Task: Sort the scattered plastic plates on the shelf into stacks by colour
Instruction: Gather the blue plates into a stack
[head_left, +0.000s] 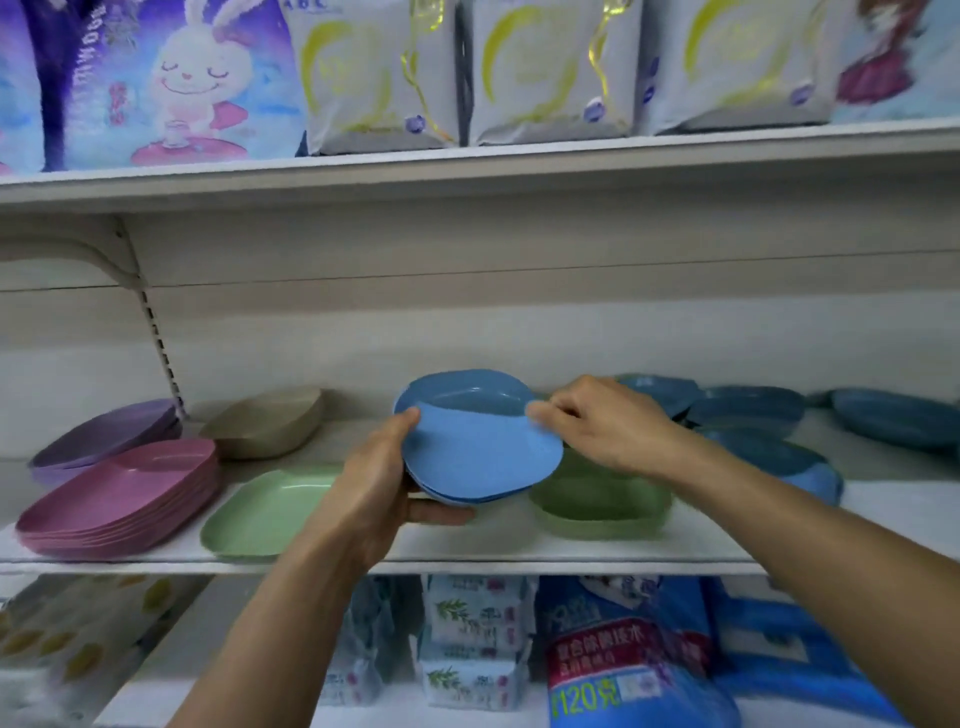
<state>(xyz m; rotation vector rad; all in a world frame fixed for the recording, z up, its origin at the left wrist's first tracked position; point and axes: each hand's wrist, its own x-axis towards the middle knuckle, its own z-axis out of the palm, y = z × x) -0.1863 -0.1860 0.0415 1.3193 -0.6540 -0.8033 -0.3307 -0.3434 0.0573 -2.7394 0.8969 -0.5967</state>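
Both hands hold a small stack of light blue plates (478, 452) above the middle shelf (519, 551), tilted so the undersides face the camera. The left hand (382, 488) cups the stack from below and the left, thumb on the near face at the rim, fingers curled underneath. The right hand (602, 426) pinches the right rim of the front plate between thumb and fingertips, the remaining fingers loosely bent

On the shelf, at the near left, sits a stack of pink plates (122, 499), with purple plates (109, 436) just behind it at the far left. A beige plate (265, 423) stands farther back, right of the purple ones. A single light green plate (260, 514) lies near the front edge, partly under the left wrist. Darker green plates (602, 506) sit below and right of the held stack. To the far right, several dark blue plates (748, 410) lie scattered, some overlapping, one (893, 418) apart at the right edge

White packets (550, 73) fill the upper shelf, and blue packs (623, 654) the lower one
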